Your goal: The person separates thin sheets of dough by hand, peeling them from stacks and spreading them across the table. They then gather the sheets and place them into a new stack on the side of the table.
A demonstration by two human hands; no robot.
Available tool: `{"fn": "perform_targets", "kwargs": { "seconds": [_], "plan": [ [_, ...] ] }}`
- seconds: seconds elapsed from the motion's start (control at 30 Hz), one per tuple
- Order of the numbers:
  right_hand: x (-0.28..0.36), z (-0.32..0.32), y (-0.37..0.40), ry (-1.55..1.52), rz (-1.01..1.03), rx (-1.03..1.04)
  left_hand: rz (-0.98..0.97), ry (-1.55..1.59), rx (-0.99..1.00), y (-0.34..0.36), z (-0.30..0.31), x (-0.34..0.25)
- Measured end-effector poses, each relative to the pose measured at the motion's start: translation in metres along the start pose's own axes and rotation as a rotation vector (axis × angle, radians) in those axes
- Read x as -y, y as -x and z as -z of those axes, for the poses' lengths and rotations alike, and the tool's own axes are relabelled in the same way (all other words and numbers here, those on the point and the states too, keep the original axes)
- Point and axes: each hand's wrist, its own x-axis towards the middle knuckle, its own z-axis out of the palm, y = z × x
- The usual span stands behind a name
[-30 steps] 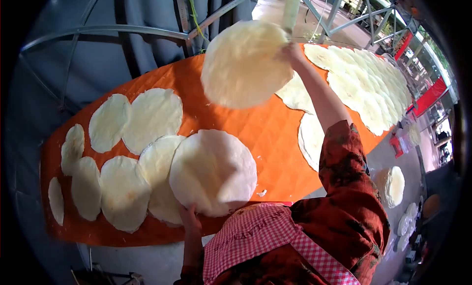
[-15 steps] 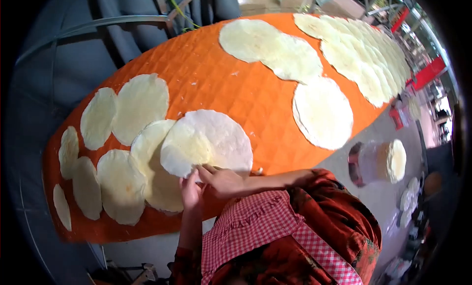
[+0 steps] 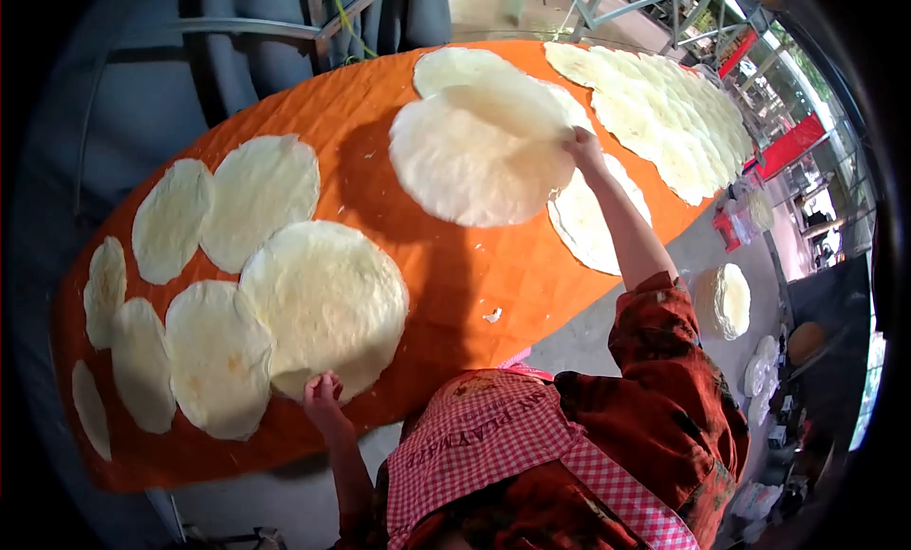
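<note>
A thin round flatbread sheet [image 3: 474,166] hangs from my right hand [image 3: 585,149], its right edge pinched between my fingers. It is raised above the orange cloth, casts a shadow, and partly covers other sheets behind it. My left hand [image 3: 324,393] is at the near edge of another pale flatbread [image 3: 327,303], fingers curled together on its rim. That sheet lies on the table, overlapping the flatbread to its left [image 3: 218,355].
An orange quilted cloth [image 3: 446,294] covers the long table. More sheets lie at its left end, and a dense overlapping group [image 3: 664,123] lies at the far right. A round stack [image 3: 729,301] stands beyond the right edge. Dark curtains [image 3: 133,104] hang behind.
My hands were together at the near edge of the overlapping sheets. My right hand has lifted the top sheet away to the far right; my left hand has moved slightly left and nearer.
</note>
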Motion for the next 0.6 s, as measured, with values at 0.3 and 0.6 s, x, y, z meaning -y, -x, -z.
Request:
{"fn": "perform_targets", "kwargs": {
  "seconds": [0.3,0.6],
  "plan": [
    [0.014,-0.235,0.218,-0.554,-0.354,0.619,0.017,-0.096,-0.125,0.059,0.011,0.021],
    [0.113,-0.303,0.259,-0.814,-0.592,0.719,0.010,-0.146,-0.091,0.100,0.006,-0.001]
  ]
}}
